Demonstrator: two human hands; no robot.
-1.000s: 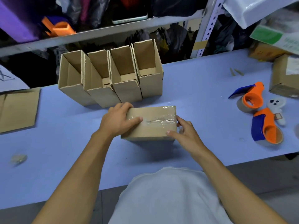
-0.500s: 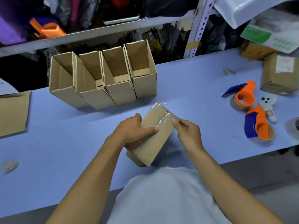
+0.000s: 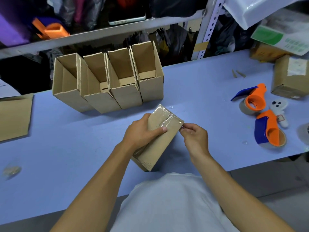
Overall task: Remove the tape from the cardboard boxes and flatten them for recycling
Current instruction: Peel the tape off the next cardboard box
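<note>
L hand [image 3: 142, 131] grasps the taped box [image 3: 160, 136]: fingers curled over its far-left edge, thumb laid flat across the top face, pinning it. R hand [image 3: 194, 136] is clenched into a pinch at the box's right corner, fingertips [image 3: 183, 127] right at the clear tape [image 3: 168, 120]. Whether a tape end is actually caught btwn them is too small to tell.

Change vs a sec ago: the box lay square-on w/ its long side across the view, both hands at its ends. It's now swung roughly a quarter turn, so one short end points at the person's body and the taped end points away, tilted up off the blue table [image 3: 200, 84]. R hand went from resting on the side to picking at the corner. My read: orienting is done and the peel is starting; no tape looks lifted yet, so this box is at the very beginning.

Outward from the box: just behind it, a row of four open boxes [image 3: 108, 87] standing upright, flaps up, not flattened. Far left of the box, a flat cardboard sheet [image 3: 13, 116]. Right of the box, well apart, two orange-blue tape dispensers [image 3: 260, 118], and beyond them a sealed carton [image 3: 291, 77].
</note>
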